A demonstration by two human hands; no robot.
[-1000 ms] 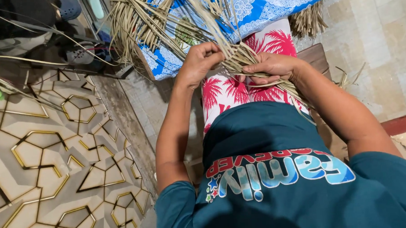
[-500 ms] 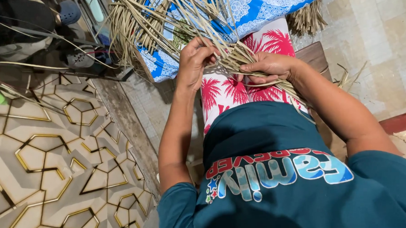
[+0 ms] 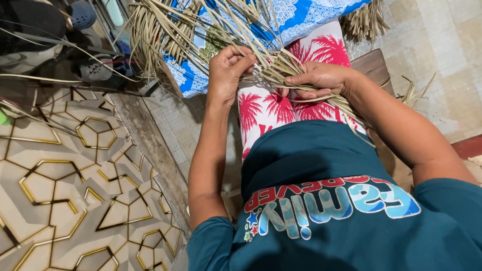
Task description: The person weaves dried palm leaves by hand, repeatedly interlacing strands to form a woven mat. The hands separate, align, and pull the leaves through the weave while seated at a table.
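Patterned floor tiles (image 3: 65,203) with gold hexagon lines fill the left side, and pale stone tiles (image 3: 454,50) lie to the right. Between them a person in a teal shirt (image 3: 331,218) sits with a red-and-white palm-print cloth (image 3: 283,106) over the lap. Dried leaf strips (image 3: 281,68) lie in a bundle across the lap, their loose ends fanning up and left over a blue floral cloth (image 3: 306,8) at the top edge of the floor. The left hand (image 3: 227,71) is closed, pinching a few strips between thumb and fingers at the bundle's left side. The right hand (image 3: 317,79) lies over the bundle just beside it, fingers curled around strips and pressing them to the lap. Dark shoes (image 3: 86,66) sit at the upper left corner.
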